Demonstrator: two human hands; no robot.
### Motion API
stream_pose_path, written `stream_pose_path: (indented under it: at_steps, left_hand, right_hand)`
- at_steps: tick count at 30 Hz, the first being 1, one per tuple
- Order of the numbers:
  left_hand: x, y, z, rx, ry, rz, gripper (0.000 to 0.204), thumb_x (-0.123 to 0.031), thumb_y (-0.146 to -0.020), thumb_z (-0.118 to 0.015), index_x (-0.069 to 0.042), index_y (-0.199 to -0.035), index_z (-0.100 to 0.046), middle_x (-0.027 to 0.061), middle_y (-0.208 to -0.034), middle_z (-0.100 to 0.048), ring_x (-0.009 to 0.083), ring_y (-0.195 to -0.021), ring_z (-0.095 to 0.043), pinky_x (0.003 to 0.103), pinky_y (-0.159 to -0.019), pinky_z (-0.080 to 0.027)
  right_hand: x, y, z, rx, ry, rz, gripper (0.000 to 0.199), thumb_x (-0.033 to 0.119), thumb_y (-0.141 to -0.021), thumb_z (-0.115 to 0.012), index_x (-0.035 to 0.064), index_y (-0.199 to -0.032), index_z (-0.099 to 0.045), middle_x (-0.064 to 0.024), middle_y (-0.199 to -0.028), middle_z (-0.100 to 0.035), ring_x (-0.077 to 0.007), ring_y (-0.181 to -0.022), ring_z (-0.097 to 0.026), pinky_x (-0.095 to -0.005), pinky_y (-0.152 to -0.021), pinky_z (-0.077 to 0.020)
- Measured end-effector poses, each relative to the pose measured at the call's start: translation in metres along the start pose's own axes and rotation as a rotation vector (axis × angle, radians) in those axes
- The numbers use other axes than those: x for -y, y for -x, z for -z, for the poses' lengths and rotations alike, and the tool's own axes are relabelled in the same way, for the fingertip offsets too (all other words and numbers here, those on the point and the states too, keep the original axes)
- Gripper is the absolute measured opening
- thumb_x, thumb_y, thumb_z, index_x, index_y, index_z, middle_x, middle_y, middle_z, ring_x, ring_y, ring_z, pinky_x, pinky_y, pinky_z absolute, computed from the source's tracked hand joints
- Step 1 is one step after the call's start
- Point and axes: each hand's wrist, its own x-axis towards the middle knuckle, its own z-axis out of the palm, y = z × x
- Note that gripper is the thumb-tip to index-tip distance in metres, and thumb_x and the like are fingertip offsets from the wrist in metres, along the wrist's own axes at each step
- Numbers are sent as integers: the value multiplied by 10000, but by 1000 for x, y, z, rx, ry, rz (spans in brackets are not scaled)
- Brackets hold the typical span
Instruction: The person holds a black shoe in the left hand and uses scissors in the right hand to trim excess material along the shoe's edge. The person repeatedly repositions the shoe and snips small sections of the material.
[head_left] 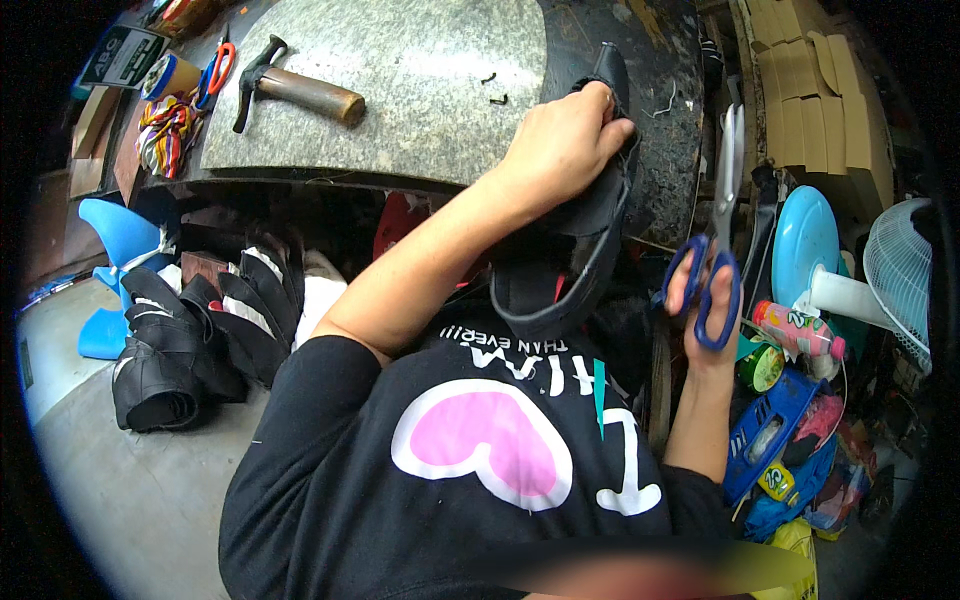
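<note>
1. While a black shoe piece (585, 215) was held out over the near edge of a dark workbench (668, 185), its upper part was clamped in the left hand (562, 142), with the fingers closed on it. Its dark narrow end was left showing just beyond the grip, and its curved loop was hung below, toward a black shirt (330, 480).
2. To the right of that grip, scissors (725, 210) were held in the right hand (716, 305), with digits passed through the blue handle loops. The blades were pointed away from the body, nearly together and apart from the shoe piece.
3. Left of the left-hand grip, a grey slab (420, 70) was laid on the workbench; a wooden-handled hammer (310, 95) was rested on it.
4. Farther left, past the hammer, bright striped cloth (166, 135) was bunched up.
5. Well below and left of the same grip, black cut pieces (165, 350) were heaped beside blue fan blades (118, 235).
6. Right of the scissors grip, a pink bottle (798, 330) was seen near a white fan cage (905, 280); above these, cardboard boxes (815, 95) were stacked.
</note>
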Motion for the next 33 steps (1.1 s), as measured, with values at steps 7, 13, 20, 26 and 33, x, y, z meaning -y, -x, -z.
stream_pose_path:
  at_steps: [7,13,20,26,33]
  left_hand:
    - [3,-10,12,181,556,325,219,-225,-901,-525,-37,-815,-596,18,-563,-499,116,-456,-483,263,-435,-380]
    - [-5,7,31,173,842,355,251,-251,-885,-517,-87,-696,-534,4,-525,-442,106,-420,-396,255,-404,-319]
    - [4,38,58,-77,670,232,252,-258,-908,-602,-53,-774,-543,54,-649,-536,116,-528,-515,238,-493,-418]
    - [-3,39,43,-134,46,-129,510,-213,-807,-743,-26,-1219,-507,170,-1046,-598,244,-888,-634,323,-777,-518]
    - [0,37,51,-50,329,67,223,-140,-934,-579,-19,-1119,-603,48,-785,-639,95,-702,-602,241,-639,-493]
  right_hand:
    - [1,-58,-26,-28,181,183,282,183,-854,-718,25,-967,-514,-11,-740,-547,-78,-657,-544,-218,-597,-448]
    - [-8,-101,-54,-38,464,171,345,229,-807,-764,5,-964,-553,1,-735,-555,-54,-651,-503,-212,-580,-426]
    - [-24,-98,-26,-5,47,114,325,187,-772,-715,25,-1013,-569,3,-861,-562,-95,-747,-529,-223,-692,-435]
    - [-34,-88,-26,57,-92,176,319,170,-795,-689,12,-1045,-567,-14,-912,-591,-112,-804,-569,-248,-734,-470]
    - [-27,-80,-34,55,-105,178,316,161,-776,-705,19,-1026,-575,1,-890,-580,-93,-787,-546,-220,-724,-443]
